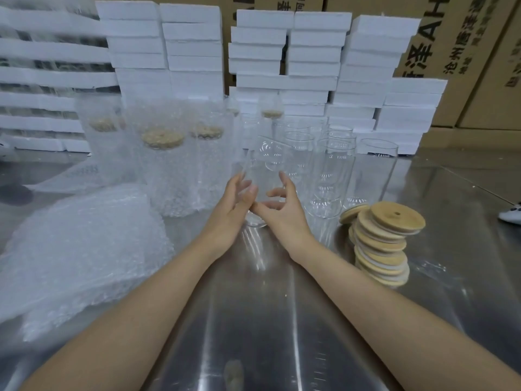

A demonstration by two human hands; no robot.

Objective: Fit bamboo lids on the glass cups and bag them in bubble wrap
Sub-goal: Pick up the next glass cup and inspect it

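A clear glass cup (265,165) with no lid stands tilted on the steel table (282,320) at the centre. My left hand (235,204) holds its left side and my right hand (282,207) curls round its lower right side. Several more bare glass cups (332,170) stand just right of it. A leaning stack of bamboo lids (383,241) sits to the right, near my right forearm. A pile of bubble wrap bags (79,249) lies at the left. Behind it stand several lidded cups in bubble wrap (166,165).
Stacks of white foam boxes (282,57) line the back of the table, with cardboard cartons (465,52) behind them on the right. Another person's shoe (511,214) shows at the right edge.
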